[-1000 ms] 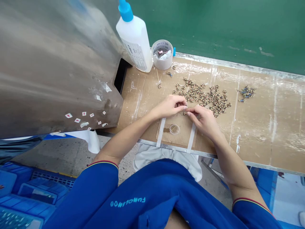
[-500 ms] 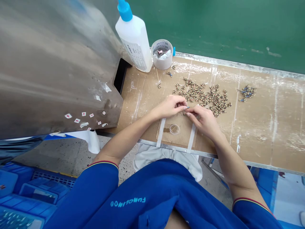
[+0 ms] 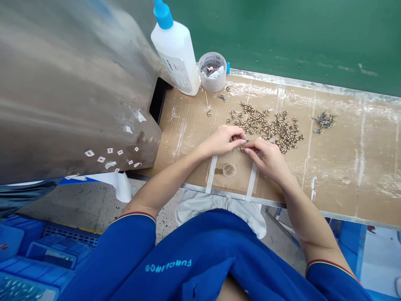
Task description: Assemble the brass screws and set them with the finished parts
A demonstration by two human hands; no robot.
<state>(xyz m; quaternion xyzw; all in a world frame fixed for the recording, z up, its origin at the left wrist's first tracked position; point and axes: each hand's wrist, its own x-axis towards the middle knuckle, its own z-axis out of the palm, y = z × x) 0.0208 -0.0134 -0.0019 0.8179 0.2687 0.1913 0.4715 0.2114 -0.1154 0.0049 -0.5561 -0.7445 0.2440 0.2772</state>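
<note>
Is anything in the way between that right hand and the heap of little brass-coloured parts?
Nothing visible is: the heap of parts lies just beyond the right hand, on the same cardboard.

Beyond the round dish (image 3: 229, 174), a tiny dark part (image 3: 247, 141) is being mostly hidden by the fingers (image 3: 239, 133) of the left hand (image 3: 223, 140) and right hand (image 3: 268, 154), its shape being left too small to tell. Farther beyond the dish and leftward, the bottle (image 3: 178, 58) is being cut off at its tip. Well left of the dish, the metal housing (image 3: 78, 88) is being cropped; to its right, the desk (image 3: 351, 167) is being cut short by the picture's edge.
</note>
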